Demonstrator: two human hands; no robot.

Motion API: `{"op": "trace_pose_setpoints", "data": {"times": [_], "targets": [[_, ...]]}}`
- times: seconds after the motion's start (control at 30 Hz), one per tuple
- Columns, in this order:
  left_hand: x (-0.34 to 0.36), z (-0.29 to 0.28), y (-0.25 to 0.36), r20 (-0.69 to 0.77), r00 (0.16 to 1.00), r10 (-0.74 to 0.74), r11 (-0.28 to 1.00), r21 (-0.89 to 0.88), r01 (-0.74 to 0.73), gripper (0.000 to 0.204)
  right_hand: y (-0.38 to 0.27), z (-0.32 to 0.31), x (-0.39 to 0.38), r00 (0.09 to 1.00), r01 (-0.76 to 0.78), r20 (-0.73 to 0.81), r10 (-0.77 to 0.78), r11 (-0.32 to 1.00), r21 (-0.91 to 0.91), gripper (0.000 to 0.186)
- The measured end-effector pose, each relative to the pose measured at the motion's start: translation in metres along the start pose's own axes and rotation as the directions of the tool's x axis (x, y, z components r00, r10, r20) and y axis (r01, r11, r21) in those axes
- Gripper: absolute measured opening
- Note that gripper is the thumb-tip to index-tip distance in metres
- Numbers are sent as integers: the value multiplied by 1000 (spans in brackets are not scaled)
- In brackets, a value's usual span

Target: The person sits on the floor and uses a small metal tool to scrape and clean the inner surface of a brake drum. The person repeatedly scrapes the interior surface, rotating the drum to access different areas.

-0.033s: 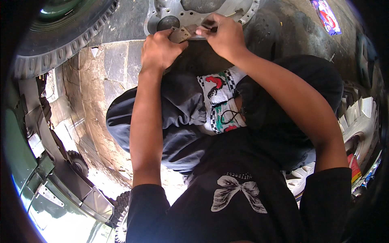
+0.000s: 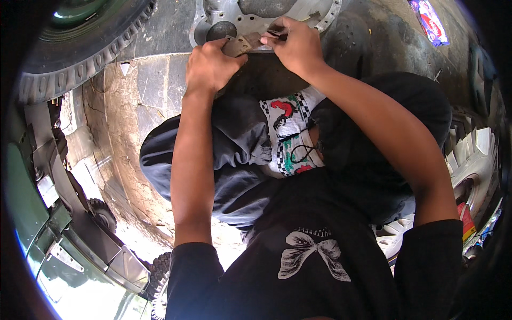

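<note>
My left hand point(image 2: 209, 68) is closed on a small flat metal plate point(image 2: 236, 47) with holes in it. It holds the plate at the near edge of a large grey metal casting point(image 2: 248, 25) that has big round openings and bolt holes along its rim. My right hand point(image 2: 301, 49) is closed in a pinch at the plate's right end. Between its fingers is a thin, flat piece point(image 2: 275, 33) whose kind I cannot make out.
A big tyre point(image 2: 90, 64) stands at the far left, with green vehicle bodywork point(image 2: 26, 186) nearer on that side. A purple packet point(image 2: 430, 22) lies on the floor at the far right. Another wheel point(image 2: 469, 165) is beside my right arm. My crossed legs are below my hands.
My right fingertips have shifted very slightly to the right along the plate. My left hand and the plate look still.
</note>
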State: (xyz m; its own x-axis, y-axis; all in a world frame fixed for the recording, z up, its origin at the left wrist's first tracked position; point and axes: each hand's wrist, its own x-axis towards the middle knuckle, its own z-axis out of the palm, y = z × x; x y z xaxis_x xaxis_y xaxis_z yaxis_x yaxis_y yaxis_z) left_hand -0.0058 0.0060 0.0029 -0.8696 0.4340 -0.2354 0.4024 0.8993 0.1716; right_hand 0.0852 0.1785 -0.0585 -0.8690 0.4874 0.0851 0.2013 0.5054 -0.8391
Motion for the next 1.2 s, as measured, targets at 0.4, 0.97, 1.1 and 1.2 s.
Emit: {"op": "trace_pose_setpoints", "data": {"times": [0.4, 0.97, 1.1, 1.2], "targets": [[-3, -5, 1, 53, 998, -30, 999, -15, 31, 66, -7, -3, -3, 995, -40, 99, 26, 989, 143, 33], [-1, 1, 0, -93, 984, 152, 977, -135, -164, 66, 28, -6, 63, 992, -125, 44, 119, 849, 514, 18], [-3, 4, -6, -91, 987, 134, 976, -163, -147, 68, 11, -11, 56, 971, -220, 185, 150, 862, 457, 17], [-2, 2, -4, -85, 988, 132, 976, -164, -145, 68, 20, -8, 58, 954, -285, 219, 204, 846, 452, 30]]}}
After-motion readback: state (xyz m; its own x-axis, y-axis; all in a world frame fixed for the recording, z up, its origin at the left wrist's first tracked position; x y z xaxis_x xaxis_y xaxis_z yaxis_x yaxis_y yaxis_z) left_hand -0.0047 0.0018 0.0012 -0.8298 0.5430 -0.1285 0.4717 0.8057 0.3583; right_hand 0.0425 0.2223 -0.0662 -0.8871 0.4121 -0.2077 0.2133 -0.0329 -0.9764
